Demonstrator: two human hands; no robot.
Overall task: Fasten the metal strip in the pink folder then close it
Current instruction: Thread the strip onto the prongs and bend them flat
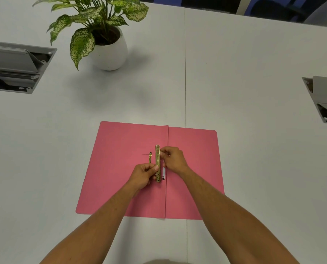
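The pink folder (120,168) lies open and flat on the white table, its fold running down the middle. A gold metal strip (157,159) stands lengthwise just left of the fold. My right hand (173,159) pinches the strip near its upper end. My left hand (142,175) grips its lower half between thumb and fingers. A thin gold prong (150,158) sticks up from the folder just left of the strip. The strip's lower fixing is partly hidden by my left hand.
A potted plant in a white pot (109,52) stands at the back left. Open grey cable boxes are set into the table at the far left (16,67) and far right (324,100). A table seam (185,73) runs away from me behind the folder.
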